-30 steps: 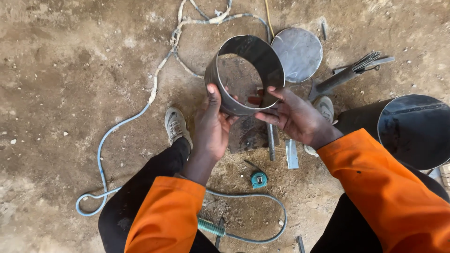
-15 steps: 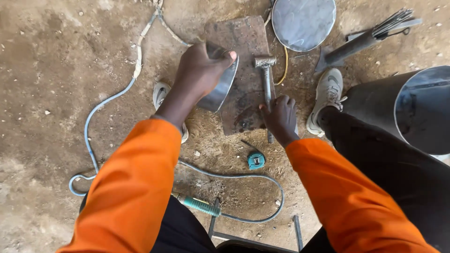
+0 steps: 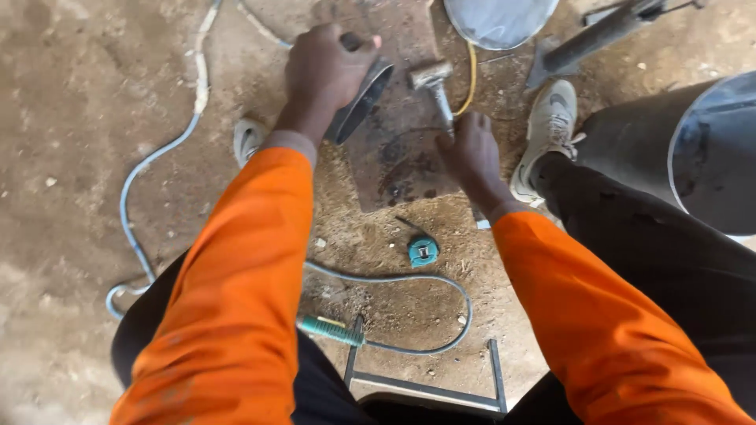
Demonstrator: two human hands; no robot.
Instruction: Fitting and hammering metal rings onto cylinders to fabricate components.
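Note:
My left hand (image 3: 324, 72) grips the rim of a sheet-metal ring (image 3: 360, 102), pressing it on edge against a flat dark steel plate (image 3: 402, 165) lying on the dirt floor. To the right, my right hand (image 3: 471, 156) closes around the handle of a hammer (image 3: 434, 85) whose steel head rests on the plate just right of the ring. Both sleeves are orange.
A round metal disc (image 3: 500, 20) lies past the plate. A large metal cylinder (image 3: 709, 149) lies at the right beside my shoe (image 3: 547, 130). A small teal tape measure (image 3: 423, 251), a pale hose (image 3: 150, 165) and a metal frame (image 3: 425, 386) sit near my legs.
The ring came down from in front of me, where both hands held it, onto the plate. My right hand left the ring and took the hammer's handle.

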